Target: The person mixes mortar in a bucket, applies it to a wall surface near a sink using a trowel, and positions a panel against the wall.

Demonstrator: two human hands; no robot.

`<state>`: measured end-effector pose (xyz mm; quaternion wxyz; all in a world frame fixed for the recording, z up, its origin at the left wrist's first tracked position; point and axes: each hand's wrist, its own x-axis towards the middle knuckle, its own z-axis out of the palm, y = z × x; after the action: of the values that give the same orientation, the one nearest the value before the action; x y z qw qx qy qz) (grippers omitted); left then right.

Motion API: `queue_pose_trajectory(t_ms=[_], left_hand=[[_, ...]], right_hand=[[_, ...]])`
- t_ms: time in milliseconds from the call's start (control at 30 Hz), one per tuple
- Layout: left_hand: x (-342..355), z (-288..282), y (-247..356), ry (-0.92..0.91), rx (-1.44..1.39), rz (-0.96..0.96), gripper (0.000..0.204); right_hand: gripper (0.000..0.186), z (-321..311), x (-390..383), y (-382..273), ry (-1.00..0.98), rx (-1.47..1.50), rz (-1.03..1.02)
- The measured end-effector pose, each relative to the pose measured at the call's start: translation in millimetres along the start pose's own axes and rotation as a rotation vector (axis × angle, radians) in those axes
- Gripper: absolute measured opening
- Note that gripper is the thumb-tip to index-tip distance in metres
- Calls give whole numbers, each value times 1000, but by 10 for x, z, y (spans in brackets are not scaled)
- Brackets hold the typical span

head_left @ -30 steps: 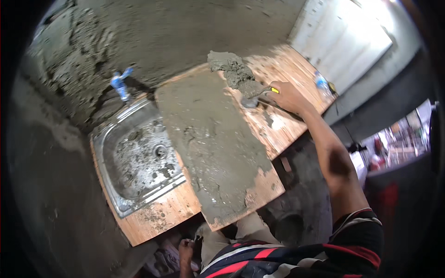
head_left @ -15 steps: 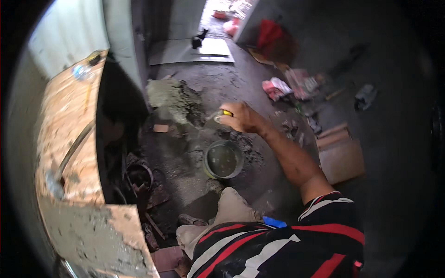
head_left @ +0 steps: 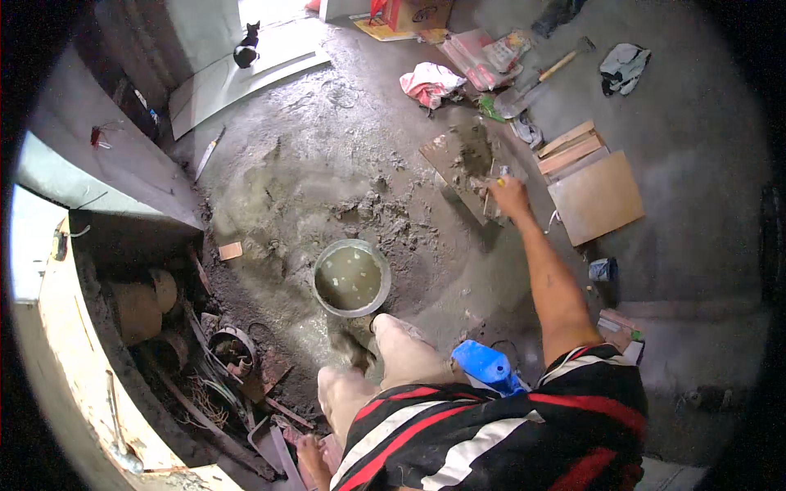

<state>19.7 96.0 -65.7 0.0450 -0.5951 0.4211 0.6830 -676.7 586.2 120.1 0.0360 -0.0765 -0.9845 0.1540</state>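
My right hand [head_left: 509, 196] is closed around a trowel with a yellow handle [head_left: 501, 182], reaching out to the right. The trowel's blade is hard to make out against the mortar. Wet grey mortar [head_left: 473, 151] is heaped on a brown board [head_left: 442, 164] right beside that hand. My left hand [head_left: 309, 454] is low at the lower edge, next to a pinkish block; its fingers are too small and partly hidden to read. In front of my knees stands a round bucket [head_left: 350, 312] of murky water with pale bits floating in it.
Wet cement [head_left: 295, 188] is spread across the floor. A black-and-white cat [head_left: 246, 47] sits on a pale panel at the back. On the right are a square tile [head_left: 596, 200], a shovel [head_left: 532, 86] and bags. Pipes and debris fill the recess at left.
My right hand has swung from above the bucket out to the right, and the mortar-covered board is now in view there. The view has shifted; my left hand now shows low down.
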Motion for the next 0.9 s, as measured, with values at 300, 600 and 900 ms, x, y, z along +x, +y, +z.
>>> queue_pose_trajectory(t_ms=[300, 600, 900], left_hand=[[585, 821, 544, -23, 191, 120, 18], [-201, 1484, 304, 18, 551, 35, 14], [-836, 3209, 370, 165, 665, -227, 21]], right_hand=[[49, -470, 941, 1307, 154, 138, 263], [31, 319, 1711, 1845, 570, 107, 233], [33, 2096, 2880, 3353, -283, -22, 398]])
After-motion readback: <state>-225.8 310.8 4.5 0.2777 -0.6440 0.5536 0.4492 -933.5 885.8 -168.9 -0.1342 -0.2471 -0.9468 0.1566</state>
